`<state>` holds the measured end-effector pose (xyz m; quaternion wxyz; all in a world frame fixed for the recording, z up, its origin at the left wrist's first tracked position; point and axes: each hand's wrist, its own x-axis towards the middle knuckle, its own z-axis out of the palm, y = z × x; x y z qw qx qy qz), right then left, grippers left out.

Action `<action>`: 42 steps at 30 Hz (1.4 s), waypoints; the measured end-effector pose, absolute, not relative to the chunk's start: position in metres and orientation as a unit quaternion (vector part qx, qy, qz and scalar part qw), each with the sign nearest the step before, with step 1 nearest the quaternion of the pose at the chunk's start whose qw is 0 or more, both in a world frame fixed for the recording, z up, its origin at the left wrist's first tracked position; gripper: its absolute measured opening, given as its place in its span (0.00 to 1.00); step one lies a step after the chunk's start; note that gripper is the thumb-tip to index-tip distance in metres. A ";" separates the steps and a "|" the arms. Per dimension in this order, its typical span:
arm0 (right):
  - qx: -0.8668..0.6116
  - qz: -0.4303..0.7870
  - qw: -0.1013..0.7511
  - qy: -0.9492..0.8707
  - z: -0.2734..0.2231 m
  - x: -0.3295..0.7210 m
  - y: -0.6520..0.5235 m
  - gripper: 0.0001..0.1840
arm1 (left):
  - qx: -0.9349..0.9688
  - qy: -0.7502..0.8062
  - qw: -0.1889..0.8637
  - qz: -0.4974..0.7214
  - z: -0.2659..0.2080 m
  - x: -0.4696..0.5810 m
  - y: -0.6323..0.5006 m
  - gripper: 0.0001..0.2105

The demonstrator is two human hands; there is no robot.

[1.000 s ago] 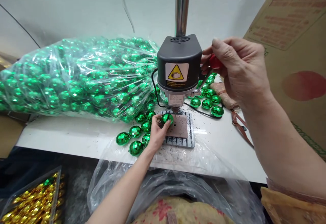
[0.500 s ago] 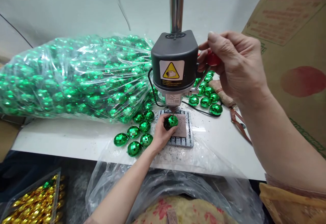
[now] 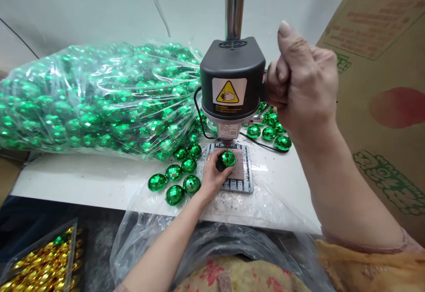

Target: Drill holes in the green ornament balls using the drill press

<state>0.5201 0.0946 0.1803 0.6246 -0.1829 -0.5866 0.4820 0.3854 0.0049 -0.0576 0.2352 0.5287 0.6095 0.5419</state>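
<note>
My left hand (image 3: 212, 177) has its fingers closed round one faceted green bauble (image 3: 228, 158), pinning it on the pink pad of the small drill table (image 3: 247, 173). The bauble sits directly under the drill tip (image 3: 227, 144), tip and bauble touching or nearly so; I cannot tell which. Bauble lies at the far-right end of my left fingers, its long axis roughly left to right, dark end towards my palm.

My right hand (image 3: 300, 90) is fisted tight on the feed lever (image 3: 262, 111) at the right side of the drill head (image 3: 233, 81), thumb up. The knob is hidden inside the fist. The left hand is nearer the bauble; the right is well above it.

Counts: one bauble in hand. Six loose baubles (image 3: 175, 174) just left of my left hand on the white bench (image 3: 83, 179). About six more (image 3: 274, 130) far right, behind the drill; some hidden. Large clear sack of green baubles (image 3: 89, 99) at far left, uncounted. Tray of gold pieces (image 3: 36, 265) near left, below bench. One cardboard carton (image 3: 381, 61) at right.
</note>
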 end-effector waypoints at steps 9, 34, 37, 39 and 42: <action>-0.152 0.310 0.718 -0.604 0.143 0.521 0.056 0.29 | 0.518 0.593 0.254 0.561 -0.056 0.388 0.004 0.26; -0.055 0.155 0.728 -0.665 0.087 0.530 0.059 0.24 | 0.542 0.604 0.219 0.541 -0.056 0.387 0.002 0.25; -0.035 0.138 0.726 -0.673 0.082 0.532 0.062 0.24 | 0.559 0.600 0.196 0.538 -0.058 0.387 0.002 0.25; -0.016 0.135 0.723 -0.677 0.079 0.532 0.063 0.24 | 0.563 0.602 0.184 0.536 -0.060 0.386 0.003 0.25; 0.004 0.130 0.720 -0.682 0.076 0.532 0.065 0.22 | 0.557 0.607 0.186 0.536 -0.061 0.386 0.004 0.25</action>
